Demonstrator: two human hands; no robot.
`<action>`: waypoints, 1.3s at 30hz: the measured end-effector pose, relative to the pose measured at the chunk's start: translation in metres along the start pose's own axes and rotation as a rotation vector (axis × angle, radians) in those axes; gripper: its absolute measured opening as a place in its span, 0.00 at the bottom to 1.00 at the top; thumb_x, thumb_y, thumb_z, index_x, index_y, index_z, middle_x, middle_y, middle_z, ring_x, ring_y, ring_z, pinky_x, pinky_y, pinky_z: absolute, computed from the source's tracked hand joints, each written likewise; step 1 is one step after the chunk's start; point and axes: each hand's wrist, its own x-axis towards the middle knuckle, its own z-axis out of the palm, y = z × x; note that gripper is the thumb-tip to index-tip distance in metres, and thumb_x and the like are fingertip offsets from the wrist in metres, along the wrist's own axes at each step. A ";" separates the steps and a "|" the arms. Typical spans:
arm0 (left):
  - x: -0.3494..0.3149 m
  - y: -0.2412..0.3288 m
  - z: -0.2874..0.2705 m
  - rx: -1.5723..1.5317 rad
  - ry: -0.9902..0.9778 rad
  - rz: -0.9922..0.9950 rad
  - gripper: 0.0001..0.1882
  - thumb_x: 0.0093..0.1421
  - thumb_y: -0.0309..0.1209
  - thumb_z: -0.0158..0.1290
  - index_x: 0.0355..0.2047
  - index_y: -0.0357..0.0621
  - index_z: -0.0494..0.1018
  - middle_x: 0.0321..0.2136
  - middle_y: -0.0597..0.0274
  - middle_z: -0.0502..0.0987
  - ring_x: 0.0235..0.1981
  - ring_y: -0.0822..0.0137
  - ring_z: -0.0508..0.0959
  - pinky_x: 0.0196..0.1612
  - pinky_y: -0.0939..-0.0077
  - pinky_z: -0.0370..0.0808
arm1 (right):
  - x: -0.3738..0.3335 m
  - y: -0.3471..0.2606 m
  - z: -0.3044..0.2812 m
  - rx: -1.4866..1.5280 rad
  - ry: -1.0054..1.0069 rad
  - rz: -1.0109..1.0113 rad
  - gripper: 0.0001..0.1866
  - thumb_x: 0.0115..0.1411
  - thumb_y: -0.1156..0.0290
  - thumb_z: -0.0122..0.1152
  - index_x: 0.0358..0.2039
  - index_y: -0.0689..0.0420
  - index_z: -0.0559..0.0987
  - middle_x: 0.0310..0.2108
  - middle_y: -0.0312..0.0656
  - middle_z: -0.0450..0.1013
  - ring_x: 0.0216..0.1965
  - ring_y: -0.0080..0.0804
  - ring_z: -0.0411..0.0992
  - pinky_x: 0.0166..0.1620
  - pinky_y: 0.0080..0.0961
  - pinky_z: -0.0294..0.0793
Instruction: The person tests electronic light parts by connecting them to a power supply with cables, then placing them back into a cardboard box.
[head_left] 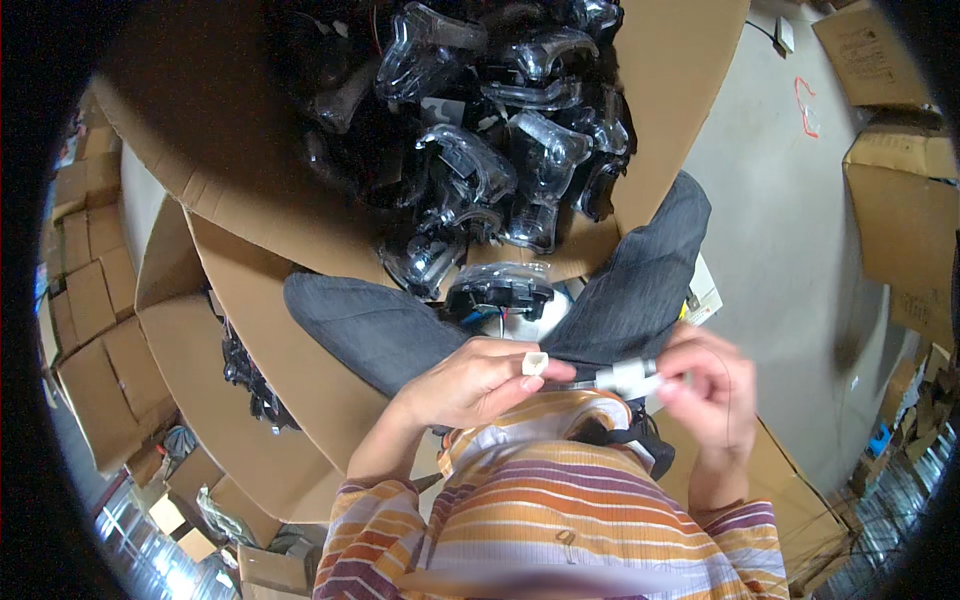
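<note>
Both hands are up over the lap now; the left hand (470,380) and right hand (705,385) each have fingers clamped on an end of a small white connector piece (630,378), blurred, probably light stiff plastic, best pinched at its ends; a big brown carton (200,120) of glossy clear-and-black moulded parts (500,130) sits ahead; more brown boxes (900,200) along the floor's right edge.
</note>
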 end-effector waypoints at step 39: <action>-0.015 0.004 0.008 -0.528 0.123 -0.184 0.08 0.48 0.20 0.46 0.30 0.37 0.69 0.24 0.61 0.73 0.18 0.78 0.68 0.20 0.87 0.63 | 0.001 0.002 -0.005 -0.071 -0.127 0.007 0.00 0.42 0.79 0.50 0.18 0.62 0.69 0.18 0.38 0.64 0.18 0.23 0.61 0.21 0.17 0.58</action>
